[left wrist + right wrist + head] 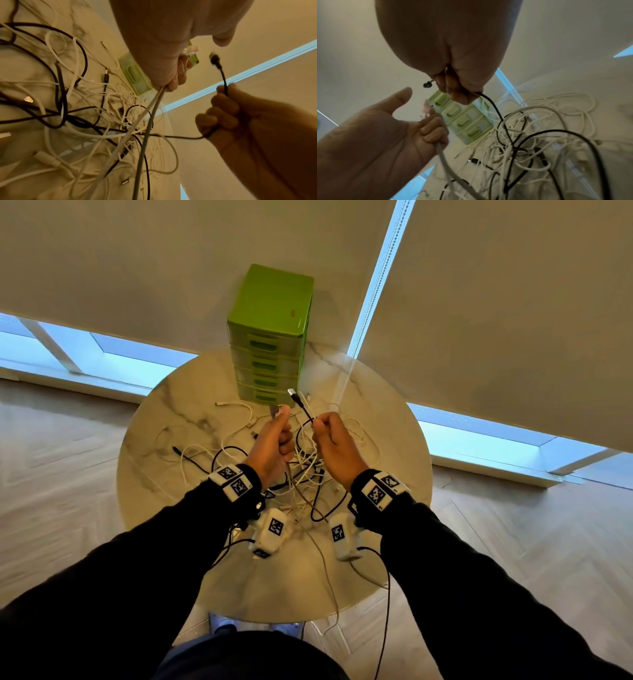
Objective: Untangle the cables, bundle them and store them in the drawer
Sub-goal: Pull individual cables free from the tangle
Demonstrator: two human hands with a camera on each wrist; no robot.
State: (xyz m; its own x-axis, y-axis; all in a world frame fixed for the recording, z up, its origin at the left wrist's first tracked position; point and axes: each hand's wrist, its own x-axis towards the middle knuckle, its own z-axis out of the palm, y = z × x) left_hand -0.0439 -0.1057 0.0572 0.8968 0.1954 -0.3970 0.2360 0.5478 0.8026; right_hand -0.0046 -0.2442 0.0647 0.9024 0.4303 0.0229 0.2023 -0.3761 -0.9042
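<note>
A tangle of white and black cables (pixel 301 460) lies on the round marble table (pixel 164 419). My left hand (pixel 274 440) grips a grey cable (pixel 145 135) that hangs down into the pile; its clear plug sticks out above the fist. My right hand (pixel 334 445) holds a thin black cable (pixel 224 81) near its USB plug (pixel 292 392), which points up. Both hands are raised above the tangle, close together. A green drawer tower (pixel 270 337) stands at the far edge of the table, all drawers closed.
Loose cable ends (pixel 233 405) spread left and right of the pile across the table. One grey cable (pixel 329 580) trails over the near edge toward the floor. Window blinds (pixel 496 302) hang behind the tower. Wooden floor (pixel 58 467) surrounds the table.
</note>
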